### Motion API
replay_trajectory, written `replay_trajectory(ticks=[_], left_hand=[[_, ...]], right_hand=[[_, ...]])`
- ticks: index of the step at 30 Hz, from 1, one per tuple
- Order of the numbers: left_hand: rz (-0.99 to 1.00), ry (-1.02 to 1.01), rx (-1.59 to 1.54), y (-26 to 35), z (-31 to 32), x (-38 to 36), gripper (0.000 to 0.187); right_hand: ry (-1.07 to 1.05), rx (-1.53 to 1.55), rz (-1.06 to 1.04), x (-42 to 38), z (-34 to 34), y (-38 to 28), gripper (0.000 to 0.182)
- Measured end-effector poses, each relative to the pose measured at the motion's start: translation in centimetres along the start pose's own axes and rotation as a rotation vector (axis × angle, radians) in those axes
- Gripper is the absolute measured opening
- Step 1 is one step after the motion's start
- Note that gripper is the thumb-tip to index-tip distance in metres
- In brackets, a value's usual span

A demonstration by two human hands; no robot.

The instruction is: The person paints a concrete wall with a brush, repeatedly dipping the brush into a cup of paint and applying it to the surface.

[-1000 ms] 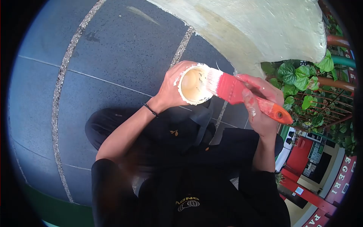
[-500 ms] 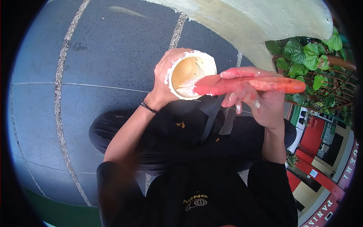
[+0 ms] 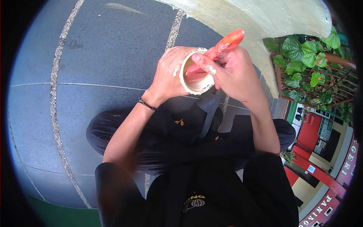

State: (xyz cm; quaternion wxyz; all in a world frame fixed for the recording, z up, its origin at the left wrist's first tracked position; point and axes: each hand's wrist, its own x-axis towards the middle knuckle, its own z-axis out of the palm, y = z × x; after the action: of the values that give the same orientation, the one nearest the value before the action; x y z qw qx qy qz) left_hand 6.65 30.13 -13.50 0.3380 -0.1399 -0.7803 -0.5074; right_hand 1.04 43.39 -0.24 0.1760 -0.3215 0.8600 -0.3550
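Note:
My left hand (image 3: 168,72) is wrapped round a small cream-coloured paint container (image 3: 200,89), its open mouth tilted toward me. White paint is smeared on the rim and on my fingers. A paintbrush (image 3: 230,39) with a red-orange handle is gripped in my right hand (image 3: 230,68), close against the container's right side. The handle slants up to the right and the brush's lower end is inside the container, where its bristles are hard to make out. Red and white paint marks my right thumb.
I sit with crossed legs in dark trousers (image 3: 170,147) on grey floor tiles (image 3: 106,49) with pebbled strips. A curved pale wall (image 3: 242,19) rises ahead. Leafy plants (image 3: 302,56) grow by a metal fence at right, with a red and cream building (image 3: 314,136) beyond.
My right hand has turned and moved left to the container. The brush handle swung from nearly level to slanting upward, and its lower end went deeper inside. The container has tilted.

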Motion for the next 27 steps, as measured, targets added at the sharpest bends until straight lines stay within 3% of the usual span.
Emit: replay_trajectory(ticks=[2,7,9,13,15,17,19,20,24,27], left_hand=[[-0.073,-0.041,-0.004,0.1,0.0,0.1,0.061],[-0.158,-0.107,0.064,-0.3,-0.3,0.4,0.060],[-0.249,-0.115,0.109,-0.4,-1.0,0.9,0.059],[-0.347,0.013,0.111,-1.1,-2.5,2.3,0.058],[-0.325,0.061,0.113,-1.7,-3.7,2.9,0.063],[-0.366,0.219,0.021,-1.7,-5.1,3.6,0.061],[-0.342,0.301,0.107,-1.6,-7.0,4.4,0.064],[-0.339,0.329,0.150,-1.6,-7.9,4.7,0.065],[-0.327,0.420,0.263,-2.2,-11.9,4.7,0.068],[-0.331,0.435,0.358,-1.6,-13.7,5.0,0.062]], right_hand=[[-0.039,0.158,0.238,0.4,-1.3,-0.3,0.034],[0.163,0.483,0.392,0.6,-3.4,3.4,0.037],[0.348,0.929,0.552,0.4,-4.2,6.3,0.041],[0.588,1.526,0.552,-1.8,-0.9,14.8,0.044],[0.615,1.593,0.586,-0.7,1.2,14.3,0.045],[0.686,1.776,0.537,-0.9,4.5,21.2,0.055],[0.754,1.677,0.557,0.1,6.4,21.3,0.053],[0.899,1.708,0.526,0.5,7.3,21.5,0.049],[0.827,1.746,0.471,2.5,8.6,22.8,0.037],[0.918,1.624,0.391,3.9,8.0,22.1,0.030]])
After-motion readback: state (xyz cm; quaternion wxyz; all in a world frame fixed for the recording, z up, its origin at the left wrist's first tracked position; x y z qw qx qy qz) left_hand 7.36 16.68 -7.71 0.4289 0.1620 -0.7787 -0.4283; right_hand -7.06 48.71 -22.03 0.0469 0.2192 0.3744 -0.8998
